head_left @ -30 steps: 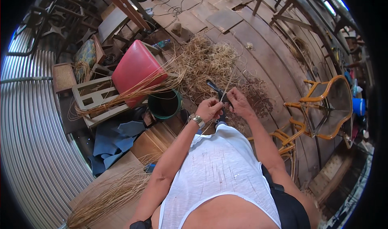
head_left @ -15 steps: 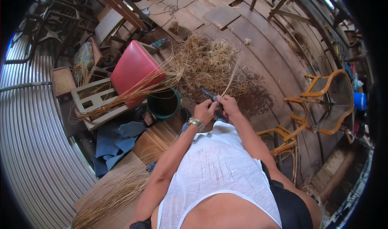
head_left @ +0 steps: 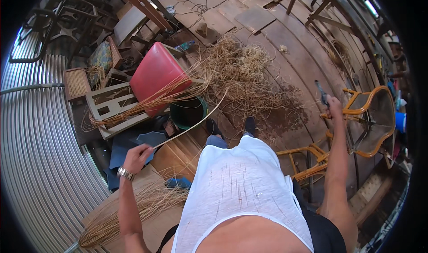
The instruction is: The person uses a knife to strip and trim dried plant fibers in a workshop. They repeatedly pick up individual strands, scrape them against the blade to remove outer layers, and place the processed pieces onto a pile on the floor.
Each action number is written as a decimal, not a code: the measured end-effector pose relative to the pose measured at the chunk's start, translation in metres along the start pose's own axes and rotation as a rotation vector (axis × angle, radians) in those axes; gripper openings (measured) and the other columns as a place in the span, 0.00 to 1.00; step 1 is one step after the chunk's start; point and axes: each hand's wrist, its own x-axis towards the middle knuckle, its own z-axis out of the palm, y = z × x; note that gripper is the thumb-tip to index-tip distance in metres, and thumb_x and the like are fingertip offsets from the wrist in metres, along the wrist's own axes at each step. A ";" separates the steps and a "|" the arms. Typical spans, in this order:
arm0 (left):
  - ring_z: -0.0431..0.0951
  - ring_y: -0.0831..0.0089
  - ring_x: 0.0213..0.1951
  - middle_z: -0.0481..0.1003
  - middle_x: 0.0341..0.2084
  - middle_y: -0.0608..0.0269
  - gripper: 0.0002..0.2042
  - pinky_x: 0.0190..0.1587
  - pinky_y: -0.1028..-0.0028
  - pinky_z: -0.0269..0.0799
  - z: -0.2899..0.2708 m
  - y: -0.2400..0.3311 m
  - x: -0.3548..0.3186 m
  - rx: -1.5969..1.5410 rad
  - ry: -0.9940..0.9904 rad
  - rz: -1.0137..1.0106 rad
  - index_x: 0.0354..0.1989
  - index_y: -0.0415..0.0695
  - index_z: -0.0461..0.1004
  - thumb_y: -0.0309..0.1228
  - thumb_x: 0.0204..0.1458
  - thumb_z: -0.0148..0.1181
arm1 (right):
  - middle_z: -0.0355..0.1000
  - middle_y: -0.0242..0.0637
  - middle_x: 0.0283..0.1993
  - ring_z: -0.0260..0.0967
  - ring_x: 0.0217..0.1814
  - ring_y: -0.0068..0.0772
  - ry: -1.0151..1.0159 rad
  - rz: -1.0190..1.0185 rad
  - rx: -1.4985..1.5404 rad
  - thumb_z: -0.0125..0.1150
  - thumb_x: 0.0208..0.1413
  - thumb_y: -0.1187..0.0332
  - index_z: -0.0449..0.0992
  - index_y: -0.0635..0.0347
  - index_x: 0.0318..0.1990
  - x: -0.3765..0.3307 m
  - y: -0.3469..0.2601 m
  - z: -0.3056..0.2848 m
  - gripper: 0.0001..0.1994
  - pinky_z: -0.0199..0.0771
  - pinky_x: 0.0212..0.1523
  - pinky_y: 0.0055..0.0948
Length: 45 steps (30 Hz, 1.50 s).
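Observation:
My left hand (head_left: 139,158), with a metal watch at its wrist, is out to the left and pinches one end of a pale cane strip (head_left: 206,116). The strip curves up to the right, passing over the dark green bucket (head_left: 206,108). Out at the right, my right hand (head_left: 334,106) is closed around a dark, narrow, knife-like tool (head_left: 321,91), its tip pointing away from me. That hand is beside the arm of a rattan chair (head_left: 376,97). Ahead of my feet lies a heap of curly cane shavings (head_left: 238,65).
A red-seated chair (head_left: 156,74) lies tipped on the left, with long cane strands (head_left: 151,105) across it. More strands (head_left: 129,208) lie bundled at lower left, near corrugated metal sheeting (head_left: 40,155). A second rattan frame (head_left: 307,159) is on the right. Cables (head_left: 203,6) trail across the far floor.
My hands have moved apart from the middle, the left to the lower left with the cane strip, the right out to the right with the tool. The strip now lies across the space between.

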 end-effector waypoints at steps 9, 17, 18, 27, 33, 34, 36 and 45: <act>0.74 0.59 0.33 0.74 0.26 0.55 0.10 0.35 0.66 0.69 0.029 0.151 0.156 0.411 -0.278 0.741 0.30 0.42 0.78 0.37 0.50 0.61 | 0.67 0.32 0.26 0.64 0.20 0.18 -0.567 -0.376 -0.065 0.51 0.62 0.66 0.66 0.58 0.42 -0.099 -0.116 0.126 0.07 0.62 0.19 0.21; 0.76 0.68 0.33 0.76 0.28 0.59 0.16 0.37 0.69 0.71 0.040 0.268 0.238 0.459 -0.429 0.713 0.31 0.43 0.78 0.45 0.46 0.66 | 0.67 0.31 0.26 0.63 0.24 0.19 -0.975 -0.605 -0.150 0.53 0.62 0.65 0.66 0.57 0.41 -0.156 -0.128 0.155 0.07 0.64 0.25 0.25; 0.76 0.69 0.33 0.76 0.28 0.59 0.16 0.37 0.69 0.71 0.045 0.271 0.251 0.473 -0.450 0.714 0.31 0.43 0.78 0.45 0.46 0.66 | 0.68 0.31 0.27 0.63 0.24 0.19 -0.957 -0.696 -0.156 0.54 0.61 0.65 0.66 0.58 0.41 -0.160 -0.122 0.161 0.07 0.64 0.25 0.25; 0.76 0.61 0.39 0.74 0.38 0.58 0.12 0.44 0.63 0.71 0.101 0.298 0.289 0.615 0.002 0.948 0.37 0.50 0.78 0.42 0.48 0.63 | 0.71 0.39 0.24 0.70 0.25 0.27 -0.701 -0.699 0.031 0.56 0.58 0.65 0.67 0.62 0.40 -0.176 -0.062 0.219 0.10 0.68 0.27 0.29; 0.76 0.58 0.38 0.74 0.39 0.46 0.23 0.43 0.64 0.71 0.181 0.224 0.217 0.038 0.613 0.632 0.48 0.36 0.69 0.42 0.50 0.62 | 0.71 0.36 0.17 0.70 0.17 0.27 -0.539 -0.209 0.149 0.58 0.56 0.63 0.73 0.63 0.31 -0.163 -0.048 0.258 0.11 0.68 0.20 0.30; 0.76 0.55 0.38 0.74 0.36 0.45 0.24 0.41 0.64 0.71 0.206 0.194 0.198 -0.233 0.474 0.395 0.45 0.32 0.68 0.42 0.51 0.61 | 0.71 0.36 0.18 0.69 0.17 0.25 -0.425 -0.301 0.129 0.57 0.57 0.61 0.73 0.63 0.26 -0.157 -0.040 0.268 0.14 0.67 0.21 0.29; 0.77 0.66 0.32 0.76 0.34 0.53 0.20 0.34 0.69 0.73 0.228 0.170 0.155 -0.427 -0.063 -0.125 0.42 0.36 0.69 0.44 0.55 0.57 | 0.70 0.36 0.17 0.68 0.16 0.24 -0.378 -0.277 0.166 0.58 0.56 0.59 0.72 0.63 0.27 -0.144 -0.026 0.284 0.15 0.67 0.21 0.28; 0.76 0.72 0.23 0.74 0.16 0.58 0.23 0.28 0.70 0.69 0.293 0.106 0.133 -0.155 -0.032 0.018 0.24 0.40 0.77 0.49 0.56 0.51 | 0.68 0.31 0.15 0.64 0.15 0.20 -0.632 -0.130 0.143 0.61 0.54 0.56 0.71 0.61 0.24 -0.152 -0.026 0.302 0.17 0.64 0.17 0.23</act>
